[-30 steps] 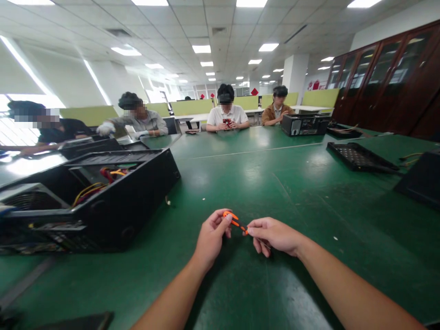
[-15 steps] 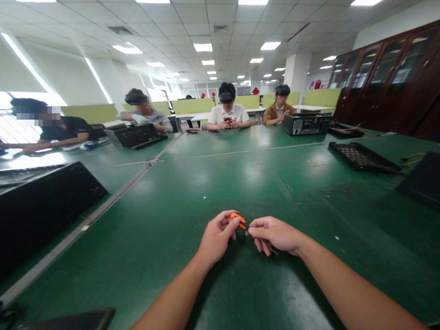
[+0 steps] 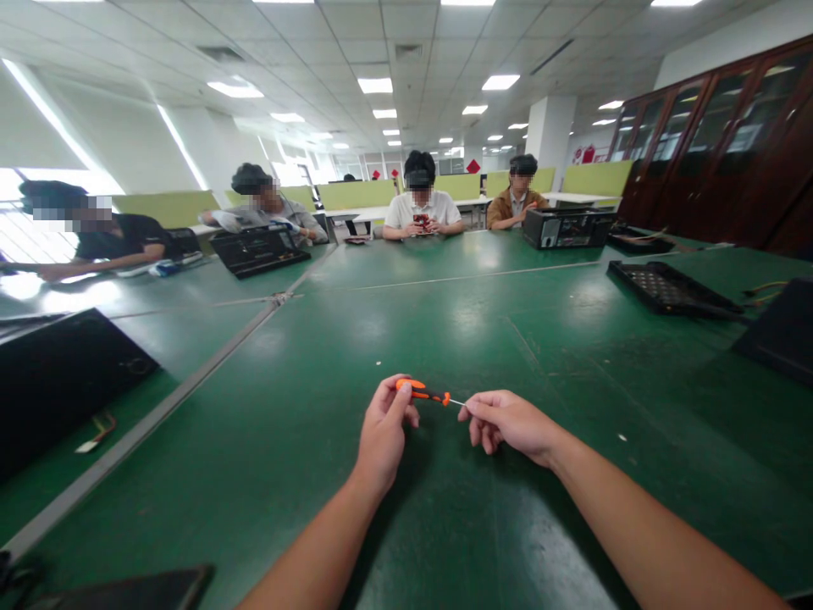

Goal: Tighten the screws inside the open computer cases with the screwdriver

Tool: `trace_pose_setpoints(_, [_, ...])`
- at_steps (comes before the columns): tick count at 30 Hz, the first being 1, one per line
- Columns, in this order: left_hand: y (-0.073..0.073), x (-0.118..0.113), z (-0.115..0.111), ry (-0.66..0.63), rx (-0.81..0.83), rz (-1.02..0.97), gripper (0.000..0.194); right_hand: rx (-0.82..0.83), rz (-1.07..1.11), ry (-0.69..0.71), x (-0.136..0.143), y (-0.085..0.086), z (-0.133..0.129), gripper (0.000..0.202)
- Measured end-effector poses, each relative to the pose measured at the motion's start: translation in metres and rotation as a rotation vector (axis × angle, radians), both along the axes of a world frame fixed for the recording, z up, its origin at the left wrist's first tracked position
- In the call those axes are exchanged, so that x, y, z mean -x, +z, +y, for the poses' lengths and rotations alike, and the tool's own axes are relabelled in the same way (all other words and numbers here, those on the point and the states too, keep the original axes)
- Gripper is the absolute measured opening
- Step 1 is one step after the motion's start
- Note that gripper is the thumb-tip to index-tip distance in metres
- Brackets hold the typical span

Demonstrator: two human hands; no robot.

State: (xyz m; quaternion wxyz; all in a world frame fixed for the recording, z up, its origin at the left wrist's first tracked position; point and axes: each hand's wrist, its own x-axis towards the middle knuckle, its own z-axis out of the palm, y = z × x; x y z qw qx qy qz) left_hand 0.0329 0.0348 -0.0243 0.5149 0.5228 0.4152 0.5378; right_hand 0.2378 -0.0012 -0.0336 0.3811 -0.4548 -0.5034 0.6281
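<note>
An orange and black screwdriver [image 3: 430,394] is held between my two hands above the green table [image 3: 445,330]. My left hand [image 3: 386,424] pinches the end of its handle between thumb and fingers. The thin metal shaft points right, and its tip end is pinched by the thumb and forefinger of my right hand [image 3: 508,424]. The other fingers of my right hand are loosely curled below.
A black case [image 3: 57,381] stands at the left, with loose wires beside it. A dark flat object [image 3: 140,589] lies at the lower left. At the right are a black perforated tray [image 3: 673,288] and a dark panel [image 3: 784,330]. Several people sit across, near opened computer cases.
My left hand has moved left with the handle, and the screwdriver is now nearly level. My right hand has gone from the handle's front to the shaft's end. The left case has shifted left.
</note>
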Motion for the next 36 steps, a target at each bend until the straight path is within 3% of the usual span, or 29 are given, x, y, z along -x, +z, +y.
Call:
trace_pose_setpoints(6, [0.000, 0.000, -0.001, -0.051, 0.032, 0.010, 0.038, -0.076, -0.026, -0.088, -0.005, 0.005, 0.000, 0.030])
trace_pose_setpoints(15, [0.001, -0.001, -0.004, -0.099, 0.065, 0.033, 0.037, -0.063, -0.059, -0.141, -0.006, 0.006, -0.001, 0.027])
trace_pose_setpoints(20, [0.003, 0.001, -0.003, -0.052, 0.038, 0.020, 0.036, -0.031, -0.088, -0.165, -0.007, 0.004, 0.001, 0.046])
trace_pose_setpoints(29, [0.000, 0.001, -0.002, -0.089, 0.081, 0.050, 0.042, -0.206, -0.086, -0.294, -0.009, 0.008, 0.001, 0.030])
trace_pose_setpoints(36, [-0.003, 0.003, -0.001, -0.111, 0.081, 0.065, 0.043, -0.259, -0.021, -0.312, -0.009, 0.011, -0.001, 0.031])
